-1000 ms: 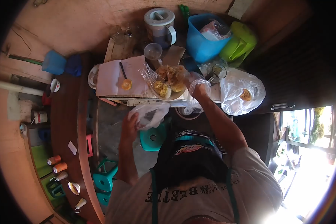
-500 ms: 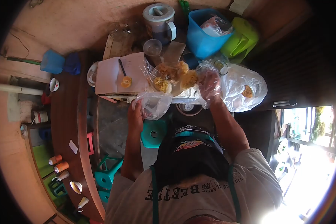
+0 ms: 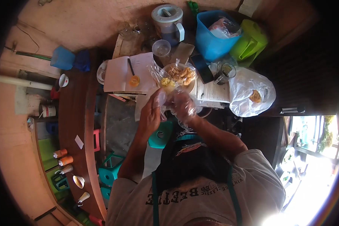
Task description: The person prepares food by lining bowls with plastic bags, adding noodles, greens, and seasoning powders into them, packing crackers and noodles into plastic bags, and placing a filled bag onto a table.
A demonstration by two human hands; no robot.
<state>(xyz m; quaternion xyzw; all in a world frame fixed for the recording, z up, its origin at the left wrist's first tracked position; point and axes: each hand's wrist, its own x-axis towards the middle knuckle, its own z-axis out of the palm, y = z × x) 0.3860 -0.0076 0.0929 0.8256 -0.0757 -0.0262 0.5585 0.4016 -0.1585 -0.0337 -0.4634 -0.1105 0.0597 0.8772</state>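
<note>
My left hand (image 3: 152, 109) is closed on the edge of a clear plastic bag, just in front of the food bowl. Beside it my right hand (image 3: 184, 106), covered in thin clear plastic, is bunched against the bag; what its fingers hold is hidden. Behind my hands a bowl (image 3: 192, 87) holds fried food (image 3: 182, 74) and a yellowish piece (image 3: 167, 81), partly under clear plastic. To the left lies an open notebook (image 3: 115, 75) with a pen (image 3: 130, 66) and an orange round piece (image 3: 134, 81). A dark phone (image 3: 202, 68) lies right of the bowl.
At the back stand a lidded jug (image 3: 168, 24), a blue container (image 3: 214, 41) and a green pitcher (image 3: 248, 41). A glass (image 3: 226, 73) and a white plastic bag (image 3: 252, 92) are on the right. Teal stools (image 3: 109, 173) stand below, beside a long brown table (image 3: 76, 124).
My right hand has moved left from beside the glass and met my left hand at the bag. The yellow piece it carried no longer shows there. The phone is now uncovered.
</note>
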